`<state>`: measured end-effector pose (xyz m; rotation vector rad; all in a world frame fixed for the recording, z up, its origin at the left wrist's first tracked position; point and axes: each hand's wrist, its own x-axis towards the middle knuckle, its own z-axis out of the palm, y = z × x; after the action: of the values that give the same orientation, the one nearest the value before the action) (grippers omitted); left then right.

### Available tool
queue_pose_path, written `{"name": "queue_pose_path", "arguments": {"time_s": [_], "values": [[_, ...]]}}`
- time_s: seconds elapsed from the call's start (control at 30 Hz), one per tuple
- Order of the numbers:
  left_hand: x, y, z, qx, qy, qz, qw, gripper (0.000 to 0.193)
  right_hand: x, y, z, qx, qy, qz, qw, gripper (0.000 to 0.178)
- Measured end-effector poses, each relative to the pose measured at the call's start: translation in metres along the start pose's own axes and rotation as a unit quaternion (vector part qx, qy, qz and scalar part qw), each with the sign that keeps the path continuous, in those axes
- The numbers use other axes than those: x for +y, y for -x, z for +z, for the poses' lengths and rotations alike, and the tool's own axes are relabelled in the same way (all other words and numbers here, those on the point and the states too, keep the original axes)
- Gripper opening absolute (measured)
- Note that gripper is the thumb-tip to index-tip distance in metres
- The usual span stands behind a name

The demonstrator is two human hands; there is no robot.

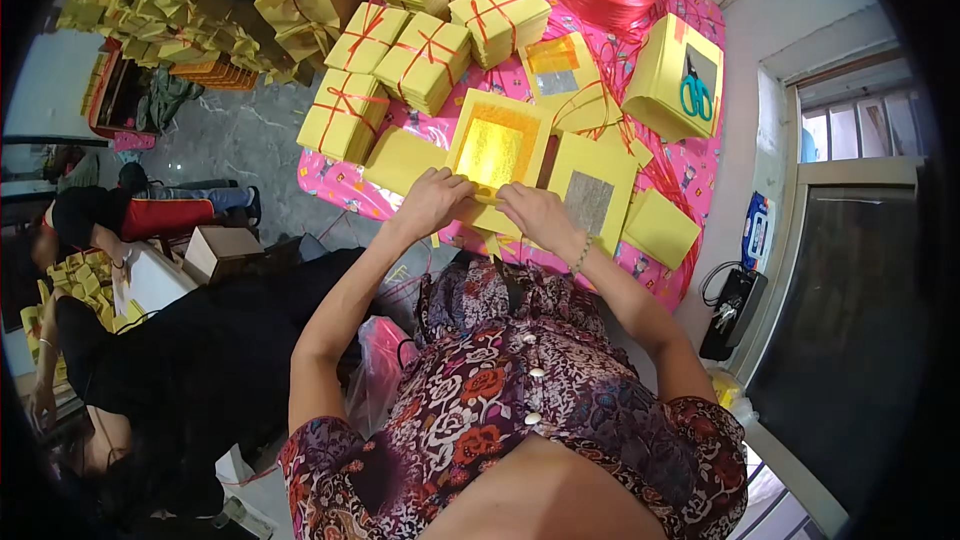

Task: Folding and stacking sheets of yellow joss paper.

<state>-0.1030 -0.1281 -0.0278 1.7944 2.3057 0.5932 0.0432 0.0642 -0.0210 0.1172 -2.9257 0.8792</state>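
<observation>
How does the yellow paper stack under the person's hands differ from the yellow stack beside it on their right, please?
The stack under the hands shows a bright gold foil square on top, while the stack on the right shows a dull silver-grey one. The left hand and right hand touch the gold stack's near edge; the silver stack lies untouched. Both are square yellow paper, untied, on the pink cloth.

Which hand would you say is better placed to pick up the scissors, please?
Probably the right hand: the scissors lie on a yellow stack at the table's right side, while the left hand sits farther left on the gold-foil paper.
</observation>
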Motion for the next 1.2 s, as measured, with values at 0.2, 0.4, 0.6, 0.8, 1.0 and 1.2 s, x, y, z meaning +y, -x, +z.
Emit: {"name": "queue_pose_path", "arguments": {"time_s": [0.2, 0.4, 0.6, 0.8, 1.0, 1.2], "values": [[0.028, 0.004, 0.005, 0.232, -0.042, -0.014, 0.972, 0.065, 0.019, -0.033, -0.033, 0.02, -0.096, 0.073, 0.993, 0.022], [0.04, -0.026, 0.032, 0.166, -0.011, -0.025, 0.986, 0.071, 0.075, -0.074, -0.039, 0.04, -0.13, 0.139, 0.981, 0.026], [0.023, -0.063, 0.046, 0.103, -0.018, -0.078, 0.991, 0.072, 0.106, -0.098, -0.034, 0.051, -0.076, 0.145, 0.985, 0.027], [0.018, -0.07, 0.05, 0.096, -0.008, -0.094, 0.991, 0.074, 0.105, -0.112, -0.029, 0.089, 0.068, 0.125, 0.986, 0.025], [0.017, -0.07, 0.051, 0.084, -0.001, -0.085, 0.993, 0.073, 0.106, -0.124, -0.019, 0.024, 0.005, 0.135, 0.991, 0.024], [0.014, -0.069, 0.051, 0.074, 0.005, -0.083, 0.994, 0.072, 0.097, -0.128, -0.025, 0.009, 0.001, 0.165, 0.986, 0.026]]}}
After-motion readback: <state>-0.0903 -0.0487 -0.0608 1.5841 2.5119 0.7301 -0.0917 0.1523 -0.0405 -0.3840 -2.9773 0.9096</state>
